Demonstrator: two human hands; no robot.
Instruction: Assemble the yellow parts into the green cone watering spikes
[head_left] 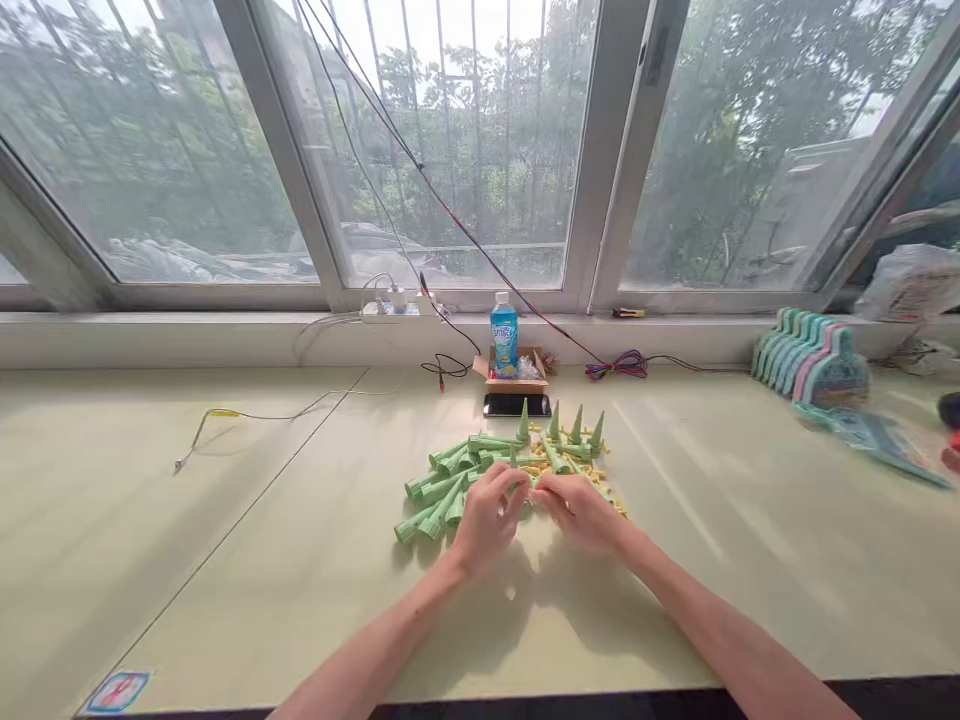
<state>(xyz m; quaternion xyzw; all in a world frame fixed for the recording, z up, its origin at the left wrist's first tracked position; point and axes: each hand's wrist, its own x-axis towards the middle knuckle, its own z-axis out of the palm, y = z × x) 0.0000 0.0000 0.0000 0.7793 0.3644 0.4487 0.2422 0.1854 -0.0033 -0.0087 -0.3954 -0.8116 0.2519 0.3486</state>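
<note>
My left hand (491, 512) and my right hand (579, 510) meet at the fingertips, low over the near side of a pile. The left fingers are curled closed around a green plastic cone (513, 456), whose tip pokes up above them; its lower part is hidden. The fingers of my right hand are pinched together, and whatever is between them is too small to make out. Several more green cones (442, 490) lie heaped to the left. Behind the hands, a few cones (577, 426) stand upright among small yellow pegs (536, 466).
Beyond the pile lie a black phone (516, 405) and a small cardboard box (491, 384) with a blue bottle (504, 338). Cables (619, 366) run along the window side. Pastel hanger-shaped pieces (810, 355) stand at right; another person's hand (951, 455) shows at the right edge.
</note>
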